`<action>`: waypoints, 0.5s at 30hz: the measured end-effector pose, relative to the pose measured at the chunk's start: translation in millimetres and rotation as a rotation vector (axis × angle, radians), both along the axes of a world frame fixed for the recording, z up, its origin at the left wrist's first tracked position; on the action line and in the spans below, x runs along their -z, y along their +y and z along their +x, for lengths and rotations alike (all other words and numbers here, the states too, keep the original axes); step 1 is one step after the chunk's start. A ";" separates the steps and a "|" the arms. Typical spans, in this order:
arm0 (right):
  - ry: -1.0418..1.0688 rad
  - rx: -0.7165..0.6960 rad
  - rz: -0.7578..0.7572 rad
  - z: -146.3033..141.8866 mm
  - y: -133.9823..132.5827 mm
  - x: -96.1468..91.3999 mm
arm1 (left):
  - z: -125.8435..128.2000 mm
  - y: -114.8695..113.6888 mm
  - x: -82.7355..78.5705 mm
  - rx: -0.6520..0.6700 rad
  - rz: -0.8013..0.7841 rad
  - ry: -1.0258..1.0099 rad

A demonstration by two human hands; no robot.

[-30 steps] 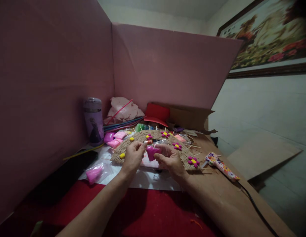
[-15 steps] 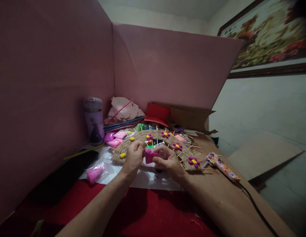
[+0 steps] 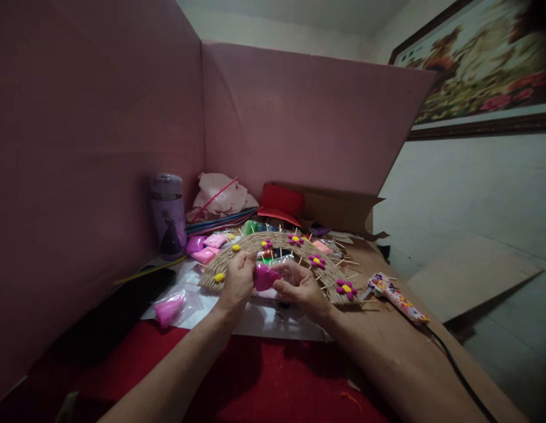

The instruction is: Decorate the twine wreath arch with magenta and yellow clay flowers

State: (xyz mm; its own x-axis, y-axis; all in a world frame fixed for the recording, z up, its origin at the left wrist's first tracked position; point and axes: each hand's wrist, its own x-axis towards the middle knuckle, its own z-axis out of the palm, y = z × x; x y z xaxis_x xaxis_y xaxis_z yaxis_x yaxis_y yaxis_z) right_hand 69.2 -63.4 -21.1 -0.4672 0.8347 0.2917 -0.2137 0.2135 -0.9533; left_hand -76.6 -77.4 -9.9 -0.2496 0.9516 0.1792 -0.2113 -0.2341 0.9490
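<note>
A person's two bare hands meet at the center, seen from the wearer's viewpoint; clock positions are measured from between them. There, above the tabletop [image 3: 367,258], is a small magenta packet [image 3: 265,277] in clear plastic. The left hand [image 3: 238,283] has its grip pinched together on the packet's near-left edge; the right hand [image 3: 301,289] has its grip clamped on the other side, thumb in front. Just behind, arching from nine o'clock over twelve to four, is a twine-woven arch [image 3: 279,239] with wooden sticks poking out. Four magenta flowers with yellow centers [image 3: 317,261] dot it from twelve to three; two yellow ovals [image 3: 219,277] sit at nine and ten. A pink packet [image 3: 169,310] lies at eight, a purple tumbler [image 3: 168,220] stands at ten, and a flower-patterned glue gun [image 3: 398,299] rests at three. Red cloth [image 3: 264,376] spreads at six.
</note>
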 end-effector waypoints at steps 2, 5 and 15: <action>-0.002 0.024 0.029 0.2 1.3 1.6 | 0.2 0.5 0.2 -0.013 0.014 -0.003; 0.008 0.054 0.035 0.5 4.3 5.5 | 0.9 -0.7 -1.3 0.037 0.010 -0.032; 0.019 0.061 0.170 5.0 8.8 2.6 | -0.2 -6.7 -13.2 0.097 -0.028 0.011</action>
